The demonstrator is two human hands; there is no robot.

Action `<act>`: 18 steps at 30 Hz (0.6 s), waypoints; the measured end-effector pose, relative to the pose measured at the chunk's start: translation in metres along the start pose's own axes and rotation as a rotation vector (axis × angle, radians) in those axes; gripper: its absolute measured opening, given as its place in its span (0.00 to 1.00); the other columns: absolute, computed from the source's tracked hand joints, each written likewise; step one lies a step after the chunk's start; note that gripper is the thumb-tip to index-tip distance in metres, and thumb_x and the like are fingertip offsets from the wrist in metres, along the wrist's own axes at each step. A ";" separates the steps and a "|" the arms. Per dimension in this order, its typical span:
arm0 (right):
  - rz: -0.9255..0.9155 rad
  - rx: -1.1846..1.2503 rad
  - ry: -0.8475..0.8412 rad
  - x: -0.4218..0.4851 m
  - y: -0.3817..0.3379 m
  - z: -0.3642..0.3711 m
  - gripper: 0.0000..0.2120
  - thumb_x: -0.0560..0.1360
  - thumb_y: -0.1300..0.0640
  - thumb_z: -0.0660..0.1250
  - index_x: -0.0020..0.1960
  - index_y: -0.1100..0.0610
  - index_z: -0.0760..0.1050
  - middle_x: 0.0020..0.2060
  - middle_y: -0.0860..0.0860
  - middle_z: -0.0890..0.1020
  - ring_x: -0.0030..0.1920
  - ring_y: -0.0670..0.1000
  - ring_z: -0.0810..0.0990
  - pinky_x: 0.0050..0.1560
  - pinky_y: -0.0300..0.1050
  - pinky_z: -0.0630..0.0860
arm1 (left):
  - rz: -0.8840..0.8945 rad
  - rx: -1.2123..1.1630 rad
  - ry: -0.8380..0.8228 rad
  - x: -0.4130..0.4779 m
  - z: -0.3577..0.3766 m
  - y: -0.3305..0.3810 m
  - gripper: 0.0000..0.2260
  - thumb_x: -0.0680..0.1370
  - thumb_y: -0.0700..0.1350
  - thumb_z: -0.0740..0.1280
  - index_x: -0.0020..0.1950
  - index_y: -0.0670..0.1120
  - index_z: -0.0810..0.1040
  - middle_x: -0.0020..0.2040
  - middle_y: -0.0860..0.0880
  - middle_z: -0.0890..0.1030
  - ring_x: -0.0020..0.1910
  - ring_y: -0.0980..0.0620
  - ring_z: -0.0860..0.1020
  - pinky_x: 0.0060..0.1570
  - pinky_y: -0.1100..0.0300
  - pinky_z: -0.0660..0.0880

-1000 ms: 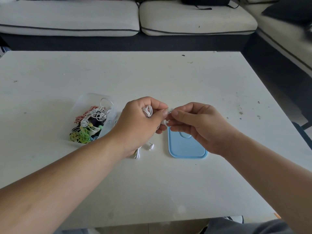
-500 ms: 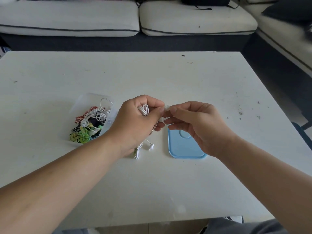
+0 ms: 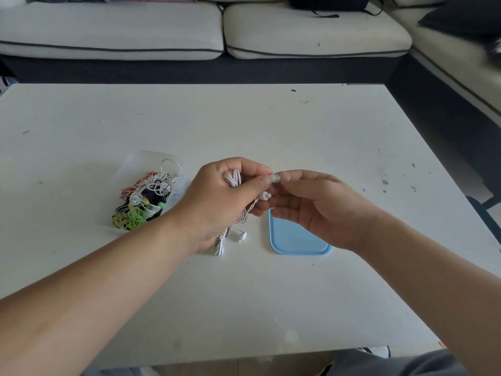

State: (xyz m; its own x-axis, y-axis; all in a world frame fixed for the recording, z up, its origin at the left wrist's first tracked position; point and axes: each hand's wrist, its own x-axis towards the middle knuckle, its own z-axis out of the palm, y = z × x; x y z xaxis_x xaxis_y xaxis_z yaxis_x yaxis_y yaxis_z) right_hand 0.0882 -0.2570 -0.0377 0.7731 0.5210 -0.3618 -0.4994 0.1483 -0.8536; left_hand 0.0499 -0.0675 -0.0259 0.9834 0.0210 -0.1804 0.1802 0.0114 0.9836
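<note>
My left hand [image 3: 221, 196] grips a coil of white earphone cable [image 3: 233, 178] above the table [image 3: 271, 126]. One earbud [image 3: 264, 196] pokes out below its thumb, and another earbud [image 3: 240, 236] and a cable loop hang down to the tabletop. My right hand [image 3: 311, 204] pinches a small whitish tip [image 3: 276, 177] at the fingertips, right against my left thumb. A clear plastic box [image 3: 151, 185] at the left holds a tangle of white, green, red and dark earphones. A light blue lid [image 3: 295, 237] lies flat under my right hand.
The white table's near edge runs along the bottom of the view. A pale sofa [image 3: 113, 31] stands behind the table and wraps round the right side. Dark specks dot the table's right part.
My right hand has turned palm-up and its lower fingers have relaxed, while it still pinches the tip. The left hand and the cable coil stay nearly in place.
</note>
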 end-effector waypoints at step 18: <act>-0.047 -0.426 0.622 0.012 -0.004 -0.027 0.06 0.77 0.59 0.71 0.47 0.62 0.82 0.38 0.58 0.84 0.35 0.53 0.82 0.43 0.50 0.83 | -0.220 -0.238 -0.010 0.001 -0.003 0.004 0.10 0.77 0.33 0.73 0.58 0.39 0.83 0.54 0.36 0.86 0.47 0.44 0.86 0.52 0.53 0.84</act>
State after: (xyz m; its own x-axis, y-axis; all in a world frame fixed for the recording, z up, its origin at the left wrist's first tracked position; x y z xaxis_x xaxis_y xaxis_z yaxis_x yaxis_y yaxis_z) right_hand 0.1101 -0.2734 -0.0491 0.9310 -0.0674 -0.3587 -0.3639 -0.2454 -0.8985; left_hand 0.0520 -0.0646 -0.0220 0.9218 -0.0182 -0.3873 0.3794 0.2478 0.8914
